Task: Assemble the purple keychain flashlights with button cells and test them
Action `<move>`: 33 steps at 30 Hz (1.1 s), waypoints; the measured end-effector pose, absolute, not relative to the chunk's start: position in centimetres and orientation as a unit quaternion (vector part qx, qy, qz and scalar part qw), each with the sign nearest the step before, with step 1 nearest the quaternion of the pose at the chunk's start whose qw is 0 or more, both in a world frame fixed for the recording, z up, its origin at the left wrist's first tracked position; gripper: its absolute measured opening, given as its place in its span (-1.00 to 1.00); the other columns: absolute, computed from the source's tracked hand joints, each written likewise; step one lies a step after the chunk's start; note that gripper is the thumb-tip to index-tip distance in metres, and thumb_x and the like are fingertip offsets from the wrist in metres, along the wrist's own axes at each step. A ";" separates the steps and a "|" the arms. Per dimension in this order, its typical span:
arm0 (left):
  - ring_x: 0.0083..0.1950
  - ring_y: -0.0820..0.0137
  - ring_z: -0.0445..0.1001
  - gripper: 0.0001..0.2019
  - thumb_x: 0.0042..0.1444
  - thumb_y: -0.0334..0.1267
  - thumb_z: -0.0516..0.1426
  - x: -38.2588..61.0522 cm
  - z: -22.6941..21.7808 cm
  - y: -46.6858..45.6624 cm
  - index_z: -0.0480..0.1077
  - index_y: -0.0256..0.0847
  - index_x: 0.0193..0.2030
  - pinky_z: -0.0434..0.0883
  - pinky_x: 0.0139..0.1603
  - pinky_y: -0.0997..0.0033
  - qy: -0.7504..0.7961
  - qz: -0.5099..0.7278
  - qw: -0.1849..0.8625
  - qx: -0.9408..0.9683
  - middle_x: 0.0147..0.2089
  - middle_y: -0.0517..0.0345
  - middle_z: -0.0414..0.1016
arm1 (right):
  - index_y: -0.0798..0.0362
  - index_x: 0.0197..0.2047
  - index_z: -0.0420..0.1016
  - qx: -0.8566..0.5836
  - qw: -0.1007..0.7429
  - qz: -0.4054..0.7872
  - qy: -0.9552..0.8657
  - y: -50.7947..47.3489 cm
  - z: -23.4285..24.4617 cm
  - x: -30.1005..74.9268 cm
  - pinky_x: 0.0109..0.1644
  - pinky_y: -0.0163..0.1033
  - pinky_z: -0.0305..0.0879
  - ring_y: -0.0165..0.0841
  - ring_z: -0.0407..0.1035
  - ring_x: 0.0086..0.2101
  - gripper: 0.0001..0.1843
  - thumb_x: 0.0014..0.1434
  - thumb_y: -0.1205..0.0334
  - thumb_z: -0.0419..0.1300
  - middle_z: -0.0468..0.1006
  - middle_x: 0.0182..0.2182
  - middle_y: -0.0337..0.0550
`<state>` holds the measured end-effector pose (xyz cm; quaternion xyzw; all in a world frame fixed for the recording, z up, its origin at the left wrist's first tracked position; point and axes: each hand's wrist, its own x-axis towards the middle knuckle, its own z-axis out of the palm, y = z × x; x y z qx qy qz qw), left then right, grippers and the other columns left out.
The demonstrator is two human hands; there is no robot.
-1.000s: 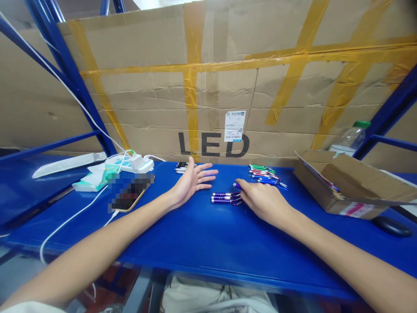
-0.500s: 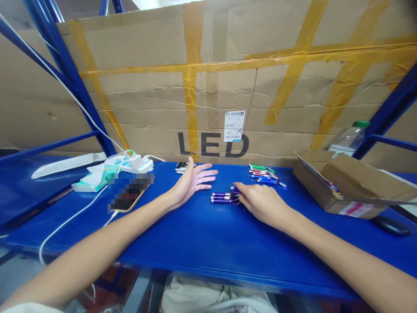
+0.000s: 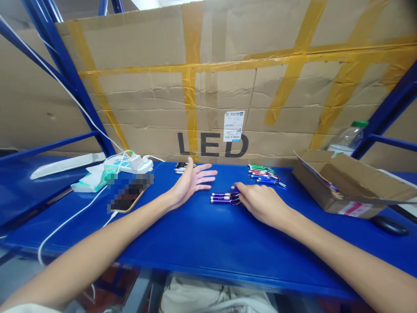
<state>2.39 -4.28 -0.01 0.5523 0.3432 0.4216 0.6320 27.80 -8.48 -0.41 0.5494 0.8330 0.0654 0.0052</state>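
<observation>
My left hand (image 3: 192, 180) rests on its edge on the blue shelf (image 3: 202, 234), palm turned right, fingers stretched out and holding nothing. A small pile of black pen lights (image 3: 183, 167) lies just behind its fingertips. My right hand (image 3: 257, 201) lies palm down with curled fingers touching the right ends of a small row of purple pen lights (image 3: 223, 198). Whether those fingers grip one of them is hidden. Behind the right hand lies a mixed pile of green, red and blue pen lights (image 3: 265, 173).
An open cardboard box (image 3: 345, 184) stands at the right with a plastic bottle (image 3: 348, 138) behind it and a black mouse (image 3: 389, 225) in front. At the left are a phone (image 3: 125, 198), a power strip (image 3: 130, 164) with white cables, and tissues (image 3: 91, 180). A large taped "LED" carton (image 3: 211, 87) walls off the back.
My right hand has slid slightly left, up to the ends of the purple pen lights. The left hand has stayed where it was.
</observation>
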 end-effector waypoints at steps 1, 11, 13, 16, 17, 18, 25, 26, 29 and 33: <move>0.48 -0.09 0.38 -0.12 0.44 0.42 -0.30 2.4 0.0 -4.3 0.33 -0.22 0.48 0.35 0.40 -0.11 0.344 0.421 0.632 0.553 0.46 -0.27 0.43 | 0.06 0.24 0.40 0.546 0.003 0.066 0.835 -8.5 -0.4 27.9 -0.26 -0.20 0.25 -0.05 0.66 -0.13 -0.67 0.57 0.22 -0.07 0.73 -0.06 0.06; 0.48 -0.09 0.38 -0.12 0.43 0.43 -0.29 2.3 -0.1 -4.2 0.32 -0.21 0.48 0.37 0.38 -0.09 0.339 0.419 0.630 0.559 0.46 -0.26 0.43 | 0.03 0.22 0.44 0.553 -0.003 0.058 0.831 -8.5 -0.3 27.6 -0.27 -0.21 0.21 -0.06 0.66 -0.12 -0.69 0.54 0.24 0.00 0.74 -0.06 0.02; 0.47 -0.09 0.38 -0.11 0.43 0.44 -0.28 2.3 -0.1 -4.2 0.31 -0.21 0.49 0.38 0.37 -0.08 0.340 0.419 0.630 0.559 0.46 -0.27 0.42 | 0.03 0.22 0.44 0.553 -0.006 0.052 0.831 -8.4 -0.3 27.5 -0.28 -0.21 0.20 -0.07 0.66 -0.13 -0.70 0.54 0.24 0.01 0.74 -0.06 0.02; 0.45 -0.09 0.40 -0.11 0.43 0.44 -0.28 2.3 -0.2 -4.2 0.30 -0.23 0.49 0.39 0.35 -0.07 0.340 0.417 0.627 0.563 0.46 -0.27 0.43 | 0.00 0.18 0.44 0.525 -0.025 0.033 0.850 -8.4 -0.3 27.6 -0.28 -0.21 0.17 -0.09 0.65 -0.13 -0.75 0.53 0.23 0.04 0.73 -0.05 -0.01; 0.44 -0.09 0.41 -0.10 0.43 0.44 -0.28 2.3 -0.3 -4.1 0.30 -0.24 0.49 0.40 0.34 -0.06 0.340 0.417 0.626 0.564 0.45 -0.28 0.43 | 0.00 0.13 0.45 0.509 -0.031 0.026 0.860 -8.4 -0.3 27.6 -0.29 -0.21 0.17 -0.10 0.65 -0.15 -0.78 0.54 0.22 0.05 0.73 -0.06 -0.02; 0.44 -0.09 0.41 -0.11 0.43 0.44 -0.28 2.3 -0.3 -4.1 0.30 -0.25 0.49 0.40 0.33 -0.05 0.341 0.417 0.624 0.566 0.45 -0.28 0.44 | 0.00 0.08 0.45 0.491 -0.035 0.018 0.870 -8.5 -0.3 27.7 -0.28 -0.20 0.17 -0.11 0.64 -0.16 -0.82 0.54 0.21 0.07 0.72 -0.08 -0.04; 0.41 -0.05 0.44 -0.12 0.43 0.44 -0.29 2.2 -0.5 -3.8 0.33 -0.21 0.46 0.43 0.27 0.01 0.346 0.420 0.614 0.572 0.42 -0.25 0.47 | -0.02 -0.06 0.41 0.381 -0.076 -0.066 0.919 -9.1 -0.1 27.8 -0.21 -0.22 0.24 -0.17 0.60 -0.19 -0.88 0.53 0.12 0.17 0.70 -0.11 -0.12; 0.41 -0.05 0.44 -0.12 0.43 0.44 -0.29 2.2 -0.5 -3.8 0.33 -0.21 0.45 0.44 0.27 0.01 0.347 0.420 0.613 0.573 0.42 -0.25 0.47 | -0.02 -0.06 0.42 0.368 -0.080 -0.077 0.923 -9.1 -0.1 27.8 -0.21 -0.23 0.24 -0.19 0.59 -0.20 -0.86 0.53 0.11 0.19 0.69 -0.12 -0.13; 0.39 -0.04 0.45 -0.15 0.45 0.41 -0.29 2.2 -0.7 -3.8 0.33 -0.22 0.45 0.45 0.25 0.03 0.348 0.418 0.613 0.573 0.41 -0.25 0.48 | -0.01 -0.11 0.44 0.346 -0.082 -0.103 0.929 -9.1 -0.1 27.8 -0.24 -0.25 0.22 -0.23 0.56 -0.26 -0.81 0.48 0.06 0.27 0.68 -0.19 -0.16; 0.38 -0.04 0.46 -0.15 0.44 0.42 -0.26 2.3 -0.8 -3.8 0.33 -0.23 0.45 0.46 0.23 0.03 0.349 0.418 0.613 0.573 0.39 -0.26 0.50 | 0.00 -0.20 0.46 0.334 -0.084 -0.132 0.929 -9.1 0.0 27.6 -0.30 -0.28 0.19 -0.31 0.48 -0.39 -0.70 0.46 -0.04 0.30 0.64 -0.35 -0.23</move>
